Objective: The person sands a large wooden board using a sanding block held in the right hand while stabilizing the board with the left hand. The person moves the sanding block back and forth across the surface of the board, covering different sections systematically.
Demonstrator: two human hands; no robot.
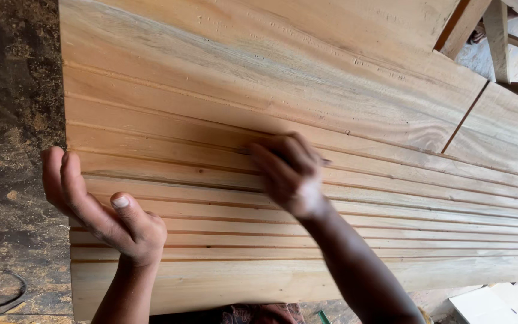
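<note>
So there's a big wooden board (283,120) filling nearly the whole view, running from its cut end at the left off past the right side. The left hand (100,210) sits right at that left end, fingers wrapped round the end edge and thumb lying on the top face, so it's gripping the board there. The right hand (289,174) is further along, around the middle of the grooved strip, fingers curled and pressed down on the face; it's blurry, and something dark and thin pokes out past the fingertips, but I can't tell what it is or whether the hand's actually holding it. The board itself is pale yellowish-tan with greyish-green streaks in the grain across the upper flat part, then a run of long parallel grooves and ridges along the lower half, then a plain flat strip at the near edge. Dusty ground (13,120) covered in sawdust shows off the left end, with a dark cable (7,294) looped on it near the bottom left corner.
</note>
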